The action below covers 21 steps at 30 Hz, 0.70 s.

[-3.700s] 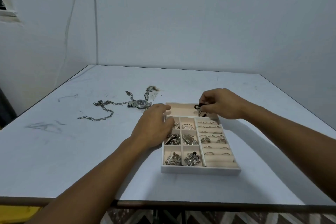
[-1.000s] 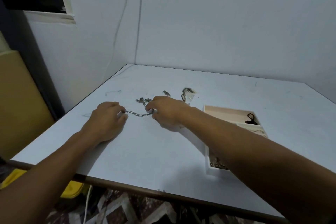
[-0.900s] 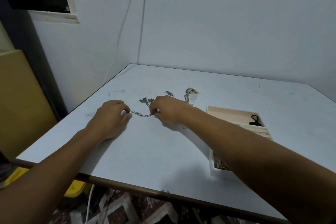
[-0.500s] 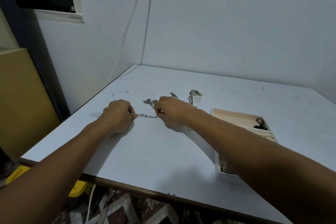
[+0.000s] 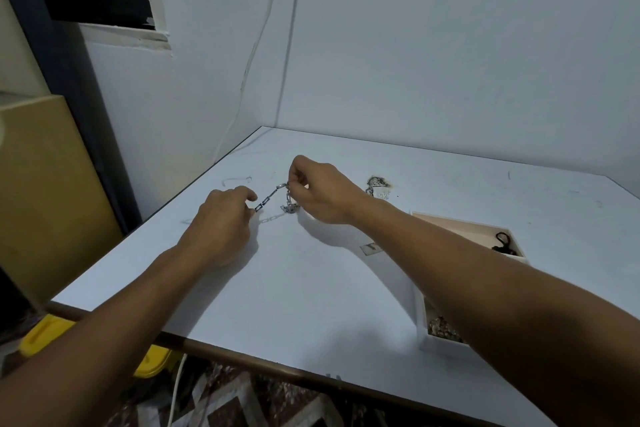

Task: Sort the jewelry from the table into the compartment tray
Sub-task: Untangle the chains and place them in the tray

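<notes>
A silver link chain (image 5: 273,196) is stretched between both hands above the white table (image 5: 311,288). My left hand (image 5: 221,218) pinches its lower end near the tabletop. My right hand (image 5: 322,189) pinches it higher up, and the rest of the chain hangs down in a small heap under that hand. The compartment tray (image 5: 424,329) sits at the right, mostly hidden by my right forearm. A black item (image 5: 503,242) lies in its far beige compartment, and small silver pieces (image 5: 441,326) show in a near one.
Another small silver jewelry piece (image 5: 377,182) lies on the table beyond my right wrist. The table's left edge runs close to the wall and a yellow panel (image 5: 45,191). A yellow container (image 5: 52,333) is on the floor below the front edge.
My right hand has lifted its part of the chain off the table, so the chain now slopes up from my left hand. The view has shifted further left.
</notes>
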Tool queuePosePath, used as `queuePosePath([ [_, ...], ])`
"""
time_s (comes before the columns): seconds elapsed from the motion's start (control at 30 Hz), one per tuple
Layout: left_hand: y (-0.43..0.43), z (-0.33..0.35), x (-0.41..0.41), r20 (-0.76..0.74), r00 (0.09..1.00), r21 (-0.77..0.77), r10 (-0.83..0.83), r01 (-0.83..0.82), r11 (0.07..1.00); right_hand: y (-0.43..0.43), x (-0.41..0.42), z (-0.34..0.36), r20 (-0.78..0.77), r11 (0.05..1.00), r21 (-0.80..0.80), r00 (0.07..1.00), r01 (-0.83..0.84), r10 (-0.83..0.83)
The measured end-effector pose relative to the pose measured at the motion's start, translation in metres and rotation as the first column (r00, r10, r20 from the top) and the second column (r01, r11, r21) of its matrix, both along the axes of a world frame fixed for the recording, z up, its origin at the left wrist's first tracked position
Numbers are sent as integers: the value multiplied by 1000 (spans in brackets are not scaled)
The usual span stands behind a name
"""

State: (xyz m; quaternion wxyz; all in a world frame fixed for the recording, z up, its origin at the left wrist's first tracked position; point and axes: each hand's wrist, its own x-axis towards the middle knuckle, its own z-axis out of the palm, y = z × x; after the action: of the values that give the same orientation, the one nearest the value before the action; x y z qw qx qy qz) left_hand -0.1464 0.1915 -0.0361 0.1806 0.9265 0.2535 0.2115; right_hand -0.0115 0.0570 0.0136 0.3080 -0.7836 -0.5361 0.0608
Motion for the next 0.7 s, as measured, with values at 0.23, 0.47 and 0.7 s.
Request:
queuePosePath([
  [0.23, -6, 16, -8, 28, 999, 13, -40, 39, 999, -2, -6, 14, -86, 999, -16, 995, -46, 44],
  [0.47, -11, 18, -20, 131, 991, -214, -5, 33, 976, -4, -5, 17, -165, 997, 73, 986, -22, 34],
  [0.7, -10, 34, -17, 486, 865, -510, 127, 163, 845, -17, -12, 41, -231, 998, 35, 971, -49, 55],
])
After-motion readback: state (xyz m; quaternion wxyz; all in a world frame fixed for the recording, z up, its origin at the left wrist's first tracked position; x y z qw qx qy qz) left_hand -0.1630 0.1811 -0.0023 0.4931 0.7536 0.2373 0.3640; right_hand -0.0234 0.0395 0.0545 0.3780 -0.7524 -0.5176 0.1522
